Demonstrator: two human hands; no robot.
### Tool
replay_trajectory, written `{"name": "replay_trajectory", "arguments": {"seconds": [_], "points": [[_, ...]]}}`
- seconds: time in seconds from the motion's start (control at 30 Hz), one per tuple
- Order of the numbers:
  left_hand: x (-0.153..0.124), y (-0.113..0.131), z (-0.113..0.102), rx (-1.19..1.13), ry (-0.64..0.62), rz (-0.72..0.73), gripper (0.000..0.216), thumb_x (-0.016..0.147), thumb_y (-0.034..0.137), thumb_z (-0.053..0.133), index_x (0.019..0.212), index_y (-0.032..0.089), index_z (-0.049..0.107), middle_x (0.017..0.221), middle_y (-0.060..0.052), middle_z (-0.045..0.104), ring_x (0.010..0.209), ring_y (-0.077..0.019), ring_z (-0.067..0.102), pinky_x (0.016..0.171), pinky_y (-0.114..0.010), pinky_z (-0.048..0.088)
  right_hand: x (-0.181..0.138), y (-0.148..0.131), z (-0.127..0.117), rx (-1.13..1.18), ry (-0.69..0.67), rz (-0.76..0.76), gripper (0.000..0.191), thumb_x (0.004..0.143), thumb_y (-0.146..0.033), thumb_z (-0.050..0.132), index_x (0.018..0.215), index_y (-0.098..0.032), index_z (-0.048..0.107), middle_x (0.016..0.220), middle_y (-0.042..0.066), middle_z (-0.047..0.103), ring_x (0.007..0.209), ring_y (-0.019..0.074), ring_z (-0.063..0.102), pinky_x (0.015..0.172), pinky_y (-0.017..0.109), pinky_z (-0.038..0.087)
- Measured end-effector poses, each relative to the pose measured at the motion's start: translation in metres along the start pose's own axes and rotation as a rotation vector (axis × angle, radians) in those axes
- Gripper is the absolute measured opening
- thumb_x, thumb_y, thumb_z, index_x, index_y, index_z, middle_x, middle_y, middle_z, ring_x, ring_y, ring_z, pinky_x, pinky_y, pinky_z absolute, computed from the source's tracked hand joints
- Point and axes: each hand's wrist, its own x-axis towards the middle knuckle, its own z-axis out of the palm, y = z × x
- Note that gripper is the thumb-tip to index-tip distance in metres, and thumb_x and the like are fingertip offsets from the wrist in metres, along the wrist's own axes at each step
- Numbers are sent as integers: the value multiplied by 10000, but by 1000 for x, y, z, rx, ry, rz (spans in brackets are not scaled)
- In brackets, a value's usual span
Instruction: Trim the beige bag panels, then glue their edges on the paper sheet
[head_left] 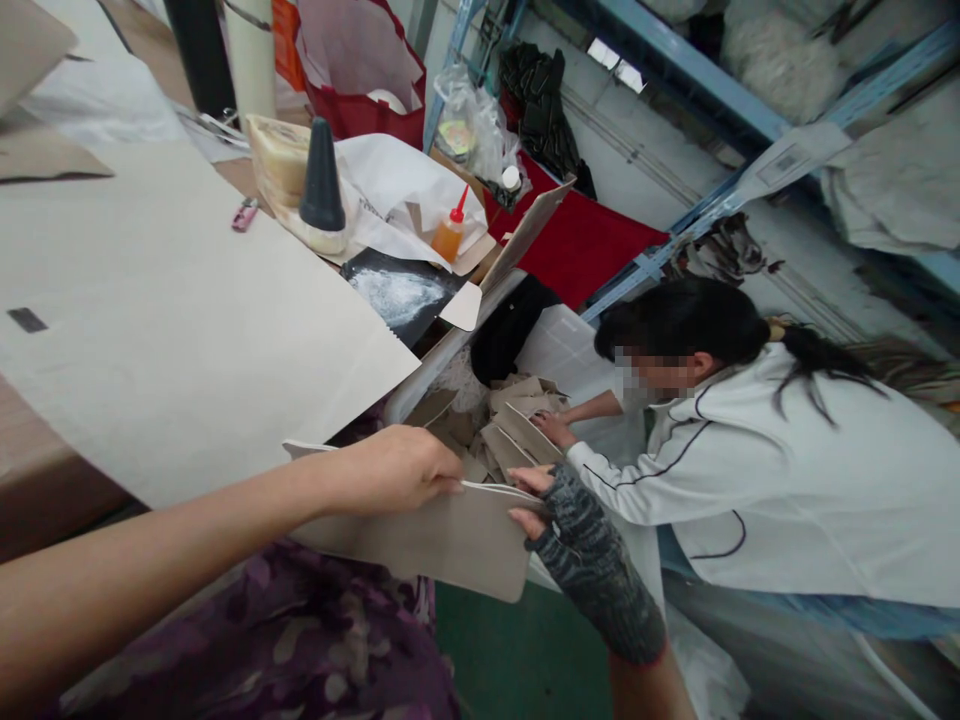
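Observation:
Between my two hands is a flat grey-beige panel point(450, 545) with rounded corners and a thin white strip along its upper edge. My bare left hand point(401, 468) reaches in from the left, its fingers closed on that edge in the middle. At the panel's right end, my right hand point(536, 500), in a dark grey fingerless knitted glove, grips it between thumb and fingers. Just beyond lies a heap of similar beige pieces point(517, 430) in a white bin point(559, 340). The exact material of the panel cannot be made out.
A table with a large pale sheet point(187, 330) is on the left. On it stand a dark cone point(322, 180), an orange bottle with a red nozzle point(450, 230) and a pink clipper point(244, 214). A co-worker point(765, 440) in white leans over the bin, hands among the pieces.

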Motion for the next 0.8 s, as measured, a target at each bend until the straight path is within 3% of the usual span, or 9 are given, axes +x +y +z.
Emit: {"name": "replay_trajectory", "arguments": {"seconds": [0.1, 0.23, 0.33, 0.57, 0.8], "points": [[0, 1, -3, -19, -9, 15, 202, 853, 202, 495, 739, 180, 661, 668, -3, 652, 585, -110, 558, 541, -176, 344, 2, 2, 0, -76, -17, -60, 266, 878, -251, 477, 1133, -210, 541, 996, 68, 618, 941, 196, 575, 825, 353, 482], [1, 4, -4, -2, -10, 20, 187, 838, 197, 503, 740, 189, 663, 672, -6, 651, 597, -121, 565, 536, -186, 342, 10, -2, 0, -157, 13, -130, 186, 882, -263, 473, 983, -186, 608, 875, 72, 634, 864, 209, 588, 748, 354, 490], [1, 4, -2, 26, 20, -5, 197, 840, 215, 495, 732, 189, 658, 663, -12, 649, 594, -131, 574, 517, -199, 330, 15, -7, -1, -79, 6, -119, 158, 887, -267, 467, 872, -188, 603, 805, 55, 634, 803, 190, 598, 714, 326, 490], [2, 6, 3, 63, 42, -3, 206, 834, 201, 487, 704, 182, 646, 658, -24, 657, 606, -143, 589, 510, -202, 327, 16, -11, -7, 37, -135, -65, 197, 906, -239, 422, 812, -189, 588, 752, 28, 611, 756, 159, 591, 688, 282, 478], [8, 15, 8, 78, 9, -48, 196, 817, 214, 492, 754, 206, 678, 701, -32, 682, 636, -165, 616, 509, -214, 344, 9, -27, 8, -376, -54, -131, 214, 892, -238, 400, 810, -164, 584, 711, 88, 615, 733, 249, 585, 675, 396, 462]]}}
